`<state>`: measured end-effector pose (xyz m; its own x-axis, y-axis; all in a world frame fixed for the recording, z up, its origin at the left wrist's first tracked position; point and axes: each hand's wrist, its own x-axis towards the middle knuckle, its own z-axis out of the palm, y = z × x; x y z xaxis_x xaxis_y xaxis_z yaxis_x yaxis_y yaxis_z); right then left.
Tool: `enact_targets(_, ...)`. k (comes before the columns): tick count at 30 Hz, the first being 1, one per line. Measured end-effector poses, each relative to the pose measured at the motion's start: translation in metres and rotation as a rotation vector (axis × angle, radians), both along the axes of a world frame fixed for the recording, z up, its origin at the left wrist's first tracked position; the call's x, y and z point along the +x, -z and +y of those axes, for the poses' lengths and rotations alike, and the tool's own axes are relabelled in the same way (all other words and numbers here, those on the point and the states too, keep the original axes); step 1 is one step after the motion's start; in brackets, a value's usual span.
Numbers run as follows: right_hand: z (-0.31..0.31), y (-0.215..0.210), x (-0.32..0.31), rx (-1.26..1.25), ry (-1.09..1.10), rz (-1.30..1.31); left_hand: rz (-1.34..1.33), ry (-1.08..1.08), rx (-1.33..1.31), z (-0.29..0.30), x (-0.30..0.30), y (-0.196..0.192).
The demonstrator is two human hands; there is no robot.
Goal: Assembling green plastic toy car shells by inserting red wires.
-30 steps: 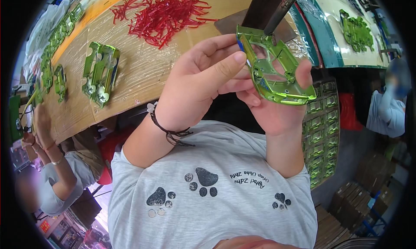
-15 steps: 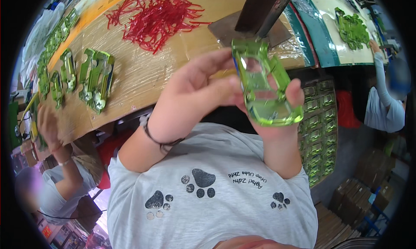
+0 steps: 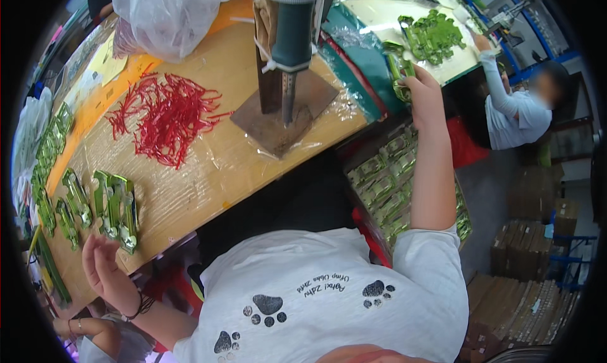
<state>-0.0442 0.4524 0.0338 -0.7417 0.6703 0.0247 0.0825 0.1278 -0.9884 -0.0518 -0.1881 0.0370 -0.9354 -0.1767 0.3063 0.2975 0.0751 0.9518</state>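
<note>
My right hand [image 3: 422,91] is stretched out to the far right, closed on a translucent green toy car shell [image 3: 399,73]. That shell is held over the green mat [image 3: 357,47], beside a pile of similar green pieces [image 3: 433,37]. My left hand [image 3: 104,269] is at the near left edge of the table, fingers extended and nothing held. It is nearest to a group of green car shells [image 3: 117,211] lying on the table. More green shells [image 3: 54,141] run in a row along the table's left side.
Red plastic strips [image 3: 174,119] lie heaped mid-table. A green upright press [image 3: 294,34] stands on a metal plate [image 3: 284,119]. Below the table's right edge is a tray of green shells [image 3: 389,179]. Co-workers sit at right [image 3: 518,110] and lower left [image 3: 95,338].
My hands have parted. My right hand has carried the car shell to the far right; my left has let go of it and moved left. The view has shifted.
</note>
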Motion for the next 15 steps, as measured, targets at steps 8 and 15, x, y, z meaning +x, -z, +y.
enact_targets(8, 0.104, 0.034, -0.089, 0.923, 0.519, -0.458, -0.028, -0.271, -0.135, -0.051, -0.001, 0.002)
enact_targets(15, 0.217, 0.075, -0.073, 0.372, 0.397, 0.057, 0.031, -0.402, -0.61, -0.077, -0.047, 0.022)
